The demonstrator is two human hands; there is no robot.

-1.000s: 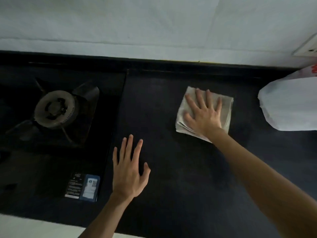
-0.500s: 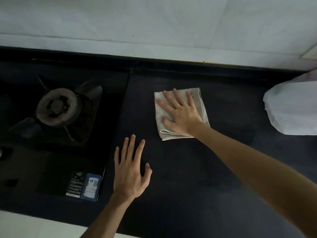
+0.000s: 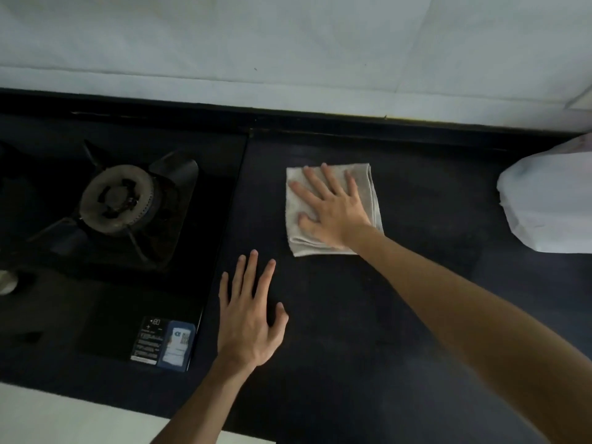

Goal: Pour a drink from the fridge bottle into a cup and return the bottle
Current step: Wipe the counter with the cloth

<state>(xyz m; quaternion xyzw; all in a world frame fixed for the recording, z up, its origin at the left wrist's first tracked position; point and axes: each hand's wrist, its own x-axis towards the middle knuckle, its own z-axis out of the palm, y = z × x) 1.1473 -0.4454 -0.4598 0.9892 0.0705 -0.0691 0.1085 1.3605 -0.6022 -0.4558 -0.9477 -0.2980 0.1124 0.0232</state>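
My right hand (image 3: 333,209) lies flat, fingers spread, pressing on a folded grey cloth (image 3: 368,184) on the dark countertop (image 3: 352,315). My left hand (image 3: 248,318) rests palm down on the same countertop, fingers apart, holding nothing, just right of the stove's edge. No bottle, cup or fridge is in view.
A black gas stove (image 3: 128,283) with a round burner (image 3: 117,200) fills the left side; a label sticker (image 3: 163,342) sits at its front right corner. A white plastic bag (image 3: 547,203) lies at the right edge. A white tiled wall (image 3: 288,52) runs behind.
My right hand has slid the cloth leftward across the countertop, from near the bag toward the stove. My left hand has stayed in place.
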